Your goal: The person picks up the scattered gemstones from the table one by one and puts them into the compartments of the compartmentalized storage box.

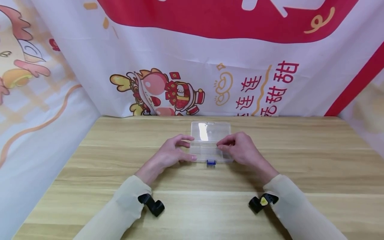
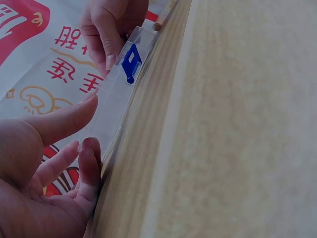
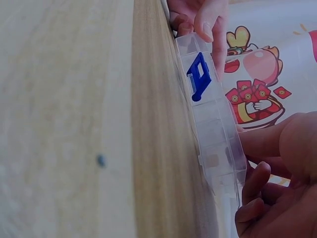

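A clear plastic compartment box (image 1: 207, 156) lies on the table with its lid (image 1: 214, 130) raised toward the back. On its front wall hangs a blue latch (image 1: 211, 162), undone. My left hand (image 1: 174, 151) holds the box's left end, thumb at the front corner and fingers toward the hinge side. Over the right part of the box, my right hand (image 1: 241, 149) has thumb and forefinger brought together, pinching a thin clear divider (image 1: 222, 154) inside; the divider's edges are faint. From the right wrist view, several compartments (image 3: 214, 148) show through the front wall, with the right fingers curled beside them.
The wooden table (image 1: 192, 206) reaches back to a printed cloth (image 1: 168, 50) hanging behind it, with more cloth at both sides. Black wrist cameras (image 1: 155, 206) sit on both sleeves. A small dark spot (image 3: 101, 160) marks the wood.
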{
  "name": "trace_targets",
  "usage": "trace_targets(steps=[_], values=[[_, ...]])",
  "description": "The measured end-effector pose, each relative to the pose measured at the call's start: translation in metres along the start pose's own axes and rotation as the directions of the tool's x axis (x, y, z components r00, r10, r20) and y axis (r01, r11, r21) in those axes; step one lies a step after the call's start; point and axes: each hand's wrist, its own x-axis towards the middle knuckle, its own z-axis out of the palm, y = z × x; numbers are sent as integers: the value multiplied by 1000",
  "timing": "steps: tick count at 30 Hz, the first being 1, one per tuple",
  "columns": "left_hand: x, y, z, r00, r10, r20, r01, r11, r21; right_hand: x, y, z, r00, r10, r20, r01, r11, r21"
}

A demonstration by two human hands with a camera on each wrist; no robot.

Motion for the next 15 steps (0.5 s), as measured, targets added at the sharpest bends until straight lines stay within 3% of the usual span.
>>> trace_targets(steps=[15], values=[[0,1,-1,1000,-9,13,9,1000,20,0,-1,-1,1000,-1,9,1,1000,-5]])
